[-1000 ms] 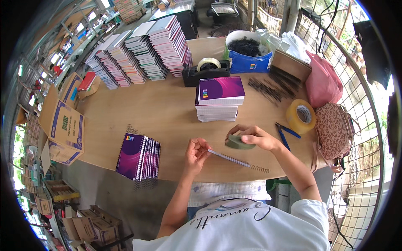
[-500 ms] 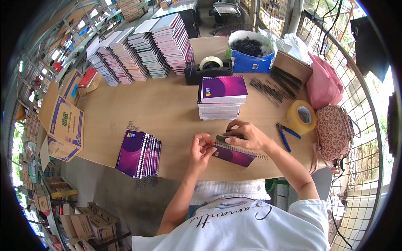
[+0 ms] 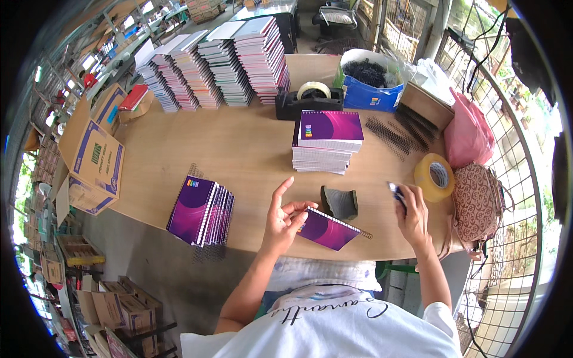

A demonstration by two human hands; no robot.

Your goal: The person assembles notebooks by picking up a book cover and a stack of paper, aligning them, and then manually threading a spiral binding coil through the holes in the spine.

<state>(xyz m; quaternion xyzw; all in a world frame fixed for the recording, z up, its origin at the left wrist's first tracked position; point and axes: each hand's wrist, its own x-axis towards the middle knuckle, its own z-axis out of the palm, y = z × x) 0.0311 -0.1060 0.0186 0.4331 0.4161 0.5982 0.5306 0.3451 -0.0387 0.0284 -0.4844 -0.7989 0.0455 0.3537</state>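
Observation:
My left hand (image 3: 280,222) pinches the upper left corner of a small purple notebook (image 3: 329,231), its index finger raised. A dark wire coil runs along the notebook's top edge, and its loose end (image 3: 366,235) sticks out past the right corner. Over to the right, my right hand (image 3: 413,216) is closed around blue-handled pliers (image 3: 394,190), partly hidden by the fingers. Just beyond the notebook stands a dark green, curved block (image 3: 340,204), touched by neither hand. Farther back is a stack of purple-covered notebooks (image 3: 327,152), with no coil visible on the top one.
Coiled purple notebooks (image 3: 200,212) lie fanned at the left front. Tall book stacks (image 3: 259,65), a tape dispenser (image 3: 309,102) and a blue box of coils (image 3: 373,92) line the back. Loose coils (image 3: 391,136), a tape roll (image 3: 434,177) and bags (image 3: 477,197) occupy the right; a carton (image 3: 95,158) stands left.
My right hand has let go of the green block, moved right and picked up the pliers from the table. The left hand still holds the notebook, now tilted slightly more.

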